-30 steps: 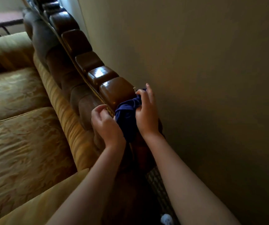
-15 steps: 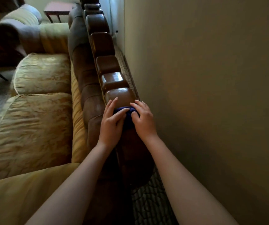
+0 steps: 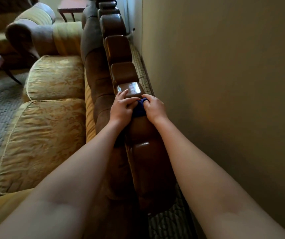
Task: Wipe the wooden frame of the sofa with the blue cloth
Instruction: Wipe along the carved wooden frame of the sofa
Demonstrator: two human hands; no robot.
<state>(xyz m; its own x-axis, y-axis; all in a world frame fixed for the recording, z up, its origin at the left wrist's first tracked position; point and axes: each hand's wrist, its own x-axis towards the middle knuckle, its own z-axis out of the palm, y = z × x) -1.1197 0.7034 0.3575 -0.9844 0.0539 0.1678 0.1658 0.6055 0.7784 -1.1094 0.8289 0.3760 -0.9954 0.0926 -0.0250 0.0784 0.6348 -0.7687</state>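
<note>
The sofa's wooden frame (image 3: 121,49) is a dark, glossy top rail of rounded blocks that runs away from me along the wall. A blue cloth (image 3: 139,108) lies bunched on the rail between my hands, mostly hidden by them. My left hand (image 3: 121,106) grips the cloth's left side, with its fingertips reaching onto the shiny block ahead. My right hand (image 3: 153,107) holds the cloth's right side with curled fingers.
Gold patterned seat cushions (image 3: 52,78) lie left of the brown padded backrest (image 3: 100,80). A beige wall (image 3: 224,83) stands close on the right, with a narrow strip of carpet (image 3: 142,69) behind the sofa. An armchair (image 3: 35,33) and a small side table (image 3: 71,7) stand beyond.
Both hands have closed in on the cloth and slid it forward along the rail. My view has swung to look straight down the frame.
</note>
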